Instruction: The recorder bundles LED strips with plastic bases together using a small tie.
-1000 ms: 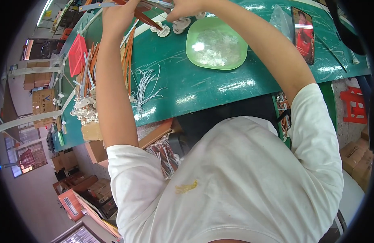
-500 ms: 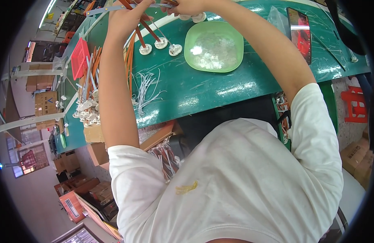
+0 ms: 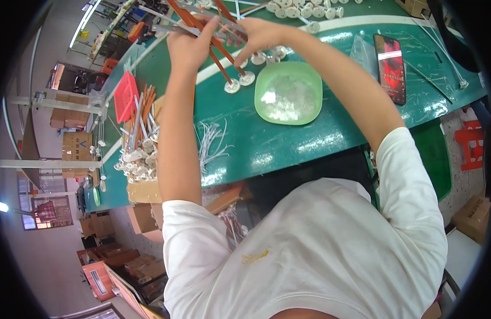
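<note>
Up at the far edge of the table, my left hand [image 3: 188,49] is closed round brown strips [image 3: 220,53] and a grey strip [image 3: 173,31], its thumb lying along them. Two brown strips slant down to round white bases [image 3: 232,86] on the table. My right hand [image 3: 261,36] curls in from the other side, its thumb low beside a brown strip and its fingers at the end of another grey strip [image 3: 216,19]; the strips partly hide those fingers. Just nearer than the right hand stands a pale green dish [image 3: 288,114] with small clear pieces [image 3: 283,95] in it.
Left of my forearm lie a red basket [image 3: 126,95] and a heap of strips with white bases [image 3: 139,162]. White ties [image 3: 212,143] lie beside that forearm. A phone [image 3: 390,69] and a clear bag [image 3: 362,53] are to the right. More white bases [image 3: 304,9] sit at the back.
The whole view has shifted, so the table appears lower and more white bases show at the back. My right hand has turned, its thumb now reaching down beside the brown strips.
</note>
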A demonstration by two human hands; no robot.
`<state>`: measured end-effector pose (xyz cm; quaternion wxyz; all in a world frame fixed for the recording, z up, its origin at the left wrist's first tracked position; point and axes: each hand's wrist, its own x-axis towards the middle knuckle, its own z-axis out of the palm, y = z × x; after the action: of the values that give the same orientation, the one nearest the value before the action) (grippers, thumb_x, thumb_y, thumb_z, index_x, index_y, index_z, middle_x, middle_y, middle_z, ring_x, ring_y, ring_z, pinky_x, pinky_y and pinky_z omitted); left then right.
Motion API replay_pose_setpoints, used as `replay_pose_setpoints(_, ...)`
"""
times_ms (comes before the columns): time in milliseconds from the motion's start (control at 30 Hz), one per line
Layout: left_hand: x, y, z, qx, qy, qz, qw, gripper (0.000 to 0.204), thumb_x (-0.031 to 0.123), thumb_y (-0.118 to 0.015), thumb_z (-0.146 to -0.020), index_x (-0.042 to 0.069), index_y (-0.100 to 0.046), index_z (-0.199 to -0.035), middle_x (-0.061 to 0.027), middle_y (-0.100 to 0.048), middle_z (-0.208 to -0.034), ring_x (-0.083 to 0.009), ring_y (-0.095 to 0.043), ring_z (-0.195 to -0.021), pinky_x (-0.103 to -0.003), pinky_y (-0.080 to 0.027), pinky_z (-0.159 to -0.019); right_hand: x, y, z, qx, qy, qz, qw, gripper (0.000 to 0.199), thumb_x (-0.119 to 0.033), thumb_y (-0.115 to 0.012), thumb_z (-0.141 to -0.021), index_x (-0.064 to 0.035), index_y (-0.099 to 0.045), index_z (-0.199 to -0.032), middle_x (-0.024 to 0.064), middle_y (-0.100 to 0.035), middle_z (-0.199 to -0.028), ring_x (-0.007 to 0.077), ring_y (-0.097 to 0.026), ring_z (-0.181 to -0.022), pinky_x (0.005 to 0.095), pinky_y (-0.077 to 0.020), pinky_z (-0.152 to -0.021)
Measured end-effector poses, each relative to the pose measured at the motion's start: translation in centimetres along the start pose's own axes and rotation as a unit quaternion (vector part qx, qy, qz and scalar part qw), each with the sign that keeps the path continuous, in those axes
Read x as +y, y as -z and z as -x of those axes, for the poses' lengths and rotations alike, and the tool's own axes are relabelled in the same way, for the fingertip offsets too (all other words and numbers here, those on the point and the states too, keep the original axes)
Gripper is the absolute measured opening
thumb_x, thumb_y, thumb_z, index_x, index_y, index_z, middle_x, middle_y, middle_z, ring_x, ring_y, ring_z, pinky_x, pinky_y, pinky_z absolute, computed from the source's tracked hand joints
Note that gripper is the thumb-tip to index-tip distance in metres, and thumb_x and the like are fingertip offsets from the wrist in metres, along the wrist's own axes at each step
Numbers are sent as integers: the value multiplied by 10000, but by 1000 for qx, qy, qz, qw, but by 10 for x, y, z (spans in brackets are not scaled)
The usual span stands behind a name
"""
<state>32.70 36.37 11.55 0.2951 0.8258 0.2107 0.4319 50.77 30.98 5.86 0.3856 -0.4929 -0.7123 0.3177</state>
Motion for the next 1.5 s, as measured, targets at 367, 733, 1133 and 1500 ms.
replay_pose_setpoints(367,28,-3,1,29,67,-185,980,350,372,-732,-813,23,-726,-793,-75,-694,-670,-174,-655,-607,-304,-516,-653,-13,0,3,43,-21,90,995,420,-202,-781,-621,14,-634,-950,130,-659,-812,222,-634,-732,326,-511,-694)
replay_pose_setpoints(733,18,-35,-10,100,198,160,962,460,434,-624,-910,15,-535,-1081,-70,-587,-861,-129,-546,-766,-292,-456,-665,-44,-20,6,114,82,-62,988,565,-239,-837,-615,-30,-584,-1074,86,-666,-888,192,-611,-754,334,-507,-733)
replay_pose_setpoints(1133,6,83,98,-51,76,-367,926,282,224,-723,-805,-5,-658,-956,-152,-673,-842,-304,-656,-771,-363,-512,-739,-5,-39,-15,296,116,-101,943,249,-261,-573,-918,-13,-590,-923,122,-598,-678,215,-566,-597,373,-460,-586)
replay_pose_setpoints(1500,-36,116,147,-185,242,-456,836,315,287,-702,-825,-20,-671,-889,-200,-681,-844,-369,-665,-791,-420,-518,-717,-13,-43,-12,237,87,-85,964,225,-246,-555,-942,-32,-583,-878,79,-574,-670,168,-528,-614,329,-444,-602)
